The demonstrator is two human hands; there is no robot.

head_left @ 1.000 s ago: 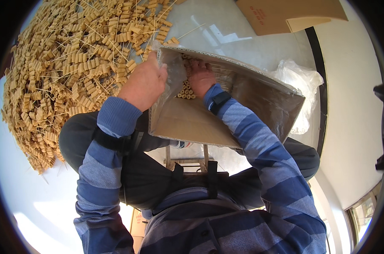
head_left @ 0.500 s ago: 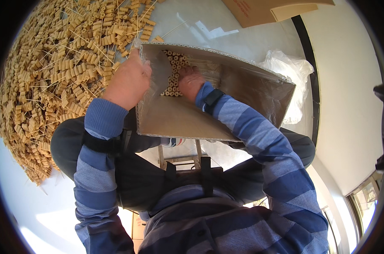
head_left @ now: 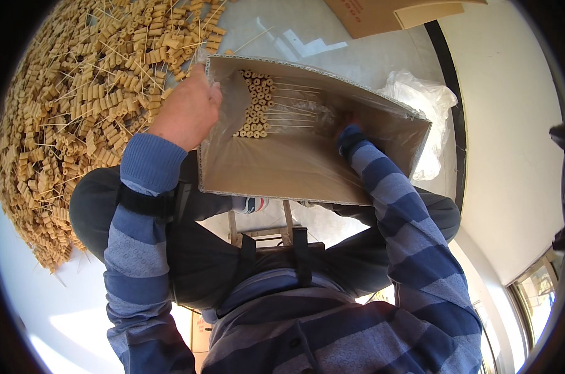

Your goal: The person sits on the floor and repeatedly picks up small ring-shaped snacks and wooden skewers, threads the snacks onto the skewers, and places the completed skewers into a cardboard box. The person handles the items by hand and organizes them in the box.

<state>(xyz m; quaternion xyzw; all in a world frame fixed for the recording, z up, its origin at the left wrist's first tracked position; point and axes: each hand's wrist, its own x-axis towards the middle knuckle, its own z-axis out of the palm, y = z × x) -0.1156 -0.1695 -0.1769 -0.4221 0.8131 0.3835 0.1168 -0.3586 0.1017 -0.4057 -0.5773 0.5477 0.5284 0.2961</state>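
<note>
An uncovered cardboard box [head_left: 282, 177], lined with clear plastic, sits tilted across my lap. My left hand [head_left: 187, 109] is closed round its left rim, pinching the liner against the cardboard. Inside, against the left wall, lies a stack of tan, ring-ended rolls on thin sticks [head_left: 256, 106], the sticks pointing right. Deep in the right part of the box is my right hand [head_left: 349, 119], over the crumpled liner. Shadow and the sleeve cover its fingers, so I cannot tell whether it holds anything.
A big heap of the same skewered tan rolls [head_left: 101, 93] spreads over the floor on the left. Crumpled clear plastic [head_left: 429, 103] lies beyond the box's right end. Another cardboard box [head_left: 382, 15] stands at the far right, near a wall [head_left: 500, 124].
My right hand has moved right inside the box, away from the stacked rolls, uncovering them and their sticks. My left hand keeps its grip on the rim.
</note>
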